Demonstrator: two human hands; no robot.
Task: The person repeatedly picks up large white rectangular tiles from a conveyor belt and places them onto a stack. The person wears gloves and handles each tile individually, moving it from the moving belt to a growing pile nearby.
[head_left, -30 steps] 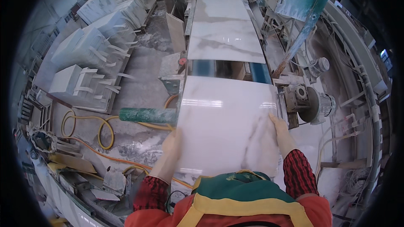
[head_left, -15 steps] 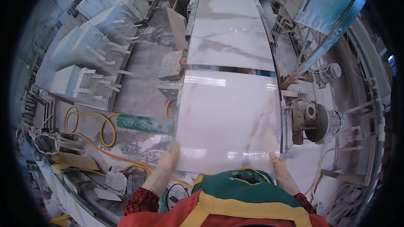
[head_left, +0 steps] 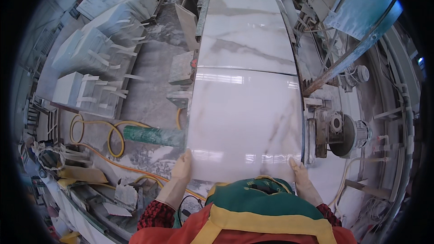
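A polished white stone slab [head_left: 242, 117] with faint brown veins lies flat on the conveyor line before me. My left hand [head_left: 181, 167], in a cream glove, grips the slab's near left edge. At the near right edge my right hand [head_left: 300, 176], gloved the same way, has its thumb on top and the fingers out of sight beneath. Beyond it lies a second slab [head_left: 246, 40] with grey-brown veins; a thin dark seam runs between the two facing edges. The apron over my body hides part of the near edge.
Left of the line a green pipe [head_left: 153, 135] juts out, with a yellow hose [head_left: 115, 143] on the floor. Stacked slabs [head_left: 92, 90] stand on pallets farther left. A motor [head_left: 346, 131] flanks the right side. Stone scraps [head_left: 126, 196] lie at lower left.
The near slab has moved forward with both my hands on it. The wide gap before the far slab has narrowed to a thin seam.
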